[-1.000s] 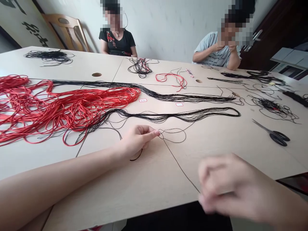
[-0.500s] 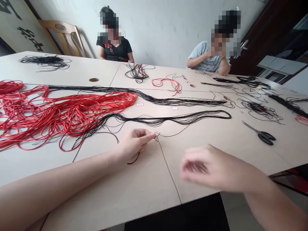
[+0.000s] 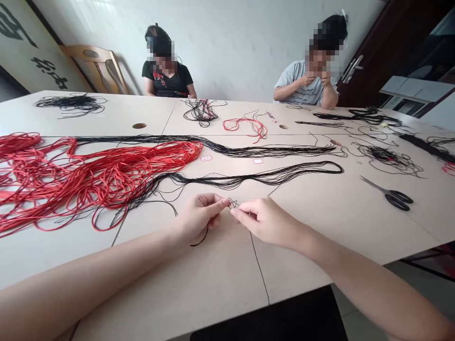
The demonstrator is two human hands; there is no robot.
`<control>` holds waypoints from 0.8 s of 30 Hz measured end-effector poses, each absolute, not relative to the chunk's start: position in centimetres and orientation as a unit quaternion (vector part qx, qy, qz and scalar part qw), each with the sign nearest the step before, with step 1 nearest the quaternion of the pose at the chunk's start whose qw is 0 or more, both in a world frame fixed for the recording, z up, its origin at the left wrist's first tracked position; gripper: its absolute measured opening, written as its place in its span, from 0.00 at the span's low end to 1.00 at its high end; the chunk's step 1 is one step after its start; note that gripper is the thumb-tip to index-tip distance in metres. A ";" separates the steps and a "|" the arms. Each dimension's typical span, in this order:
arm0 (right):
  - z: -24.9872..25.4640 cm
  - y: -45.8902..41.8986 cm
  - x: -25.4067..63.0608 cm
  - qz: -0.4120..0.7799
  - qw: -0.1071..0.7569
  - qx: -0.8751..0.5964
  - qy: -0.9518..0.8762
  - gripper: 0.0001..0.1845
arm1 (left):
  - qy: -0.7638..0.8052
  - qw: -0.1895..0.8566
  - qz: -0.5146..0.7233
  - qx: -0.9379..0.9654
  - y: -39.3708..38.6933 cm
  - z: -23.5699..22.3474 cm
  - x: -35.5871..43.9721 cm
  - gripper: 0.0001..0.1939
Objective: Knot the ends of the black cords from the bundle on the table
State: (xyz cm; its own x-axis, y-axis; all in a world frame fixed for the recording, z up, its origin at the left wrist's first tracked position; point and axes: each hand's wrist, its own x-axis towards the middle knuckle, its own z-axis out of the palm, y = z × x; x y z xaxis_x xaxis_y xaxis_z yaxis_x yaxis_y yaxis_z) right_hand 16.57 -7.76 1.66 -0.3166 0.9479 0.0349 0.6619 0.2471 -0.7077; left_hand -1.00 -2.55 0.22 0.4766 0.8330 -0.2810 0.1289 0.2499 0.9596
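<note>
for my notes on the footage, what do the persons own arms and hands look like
The left arm and the right arm are bare, with no sleeve in view. The left hand and the right hand wear no gloves, and no ring, watch or bracelet shows on either.

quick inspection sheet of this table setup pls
surface: pale wood-look table of joined panels, with a round hole
job's things: thin black cord in a small loose knot between the fingertips
clutter: large tangled bundle of red cords, long hank of black cords, black-handled steel scissors
hands: left hand pinches the cord; right hand reaches its fingertips to the knot
cables: nothing seen
surroundings: seated person in black top, seated person in pale grey T-shirt, wooden chair
</note>
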 end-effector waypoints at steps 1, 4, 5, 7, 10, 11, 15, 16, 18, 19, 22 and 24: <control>1.7 -7.8 16.6 0.307 0.245 -0.535 -0.747 0.23 | 0.434 0.657 0.269 0.555 -2.6 0.1 -1.0 0.13; 1.6 -8.0 16.2 0.276 0.278 -0.528 -0.753 0.21 | 0.433 0.652 0.258 0.567 -2.9 0.2 -0.9 0.13; 1.5 -8.2 16.0 0.250 0.287 -0.523 -0.763 0.21 | 0.438 0.649 0.248 0.570 -3.0 0.4 -0.8 0.13; 1.1 -8.5 15.4 0.185 0.287 -0.519 -0.784 0.20 | 0.448 0.647 0.238 0.569 -3.2 0.7 -0.7 0.12; 0.4 -9.1 14.8 0.101 0.251 -0.516 -0.813 0.19 | 0.451 0.650 0.239 0.563 -3.1 1.1 -0.7 0.11; 0.2 -9.3 14.6 0.080 0.239 -0.514 -0.820 0.19 | 0.449 0.655 0.239 0.558 -3.0 1.1 -0.8 0.11; -0.5 -9.6 14.4 0.039 0.199 -0.499 -0.843 0.19 | 0.444 0.690 0.244 0.517 -2.5 1.1 -1.0 0.10; -0.6 -9.7 14.3 0.036 0.192 -0.495 -0.847 0.19 | 0.439 0.701 0.250 0.503 -2.4 1.1 -1.0 0.09; -0.8 -9.7 14.3 0.037 0.185 -0.486 -0.853 0.19 | 0.426 0.725 0.259 0.475 -2.3 1.1 -1.0 0.07; -0.9 -9.8 14.3 0.039 0.185 -0.482 -0.856 0.19 | 0.421 0.736 0.262 0.462 -2.3 1.2 -0.9 0.07; -1.0 -9.8 14.3 0.048 0.186 -0.470 -0.862 0.19 | 0.408 0.760 0.265 0.430 -2.3 1.3 -0.9 0.05; -1.1 -9.8 14.4 0.051 0.182 -0.458 -0.868 0.18 | 0.408 0.772 0.267 0.409 -2.3 1.3 -1.0 0.03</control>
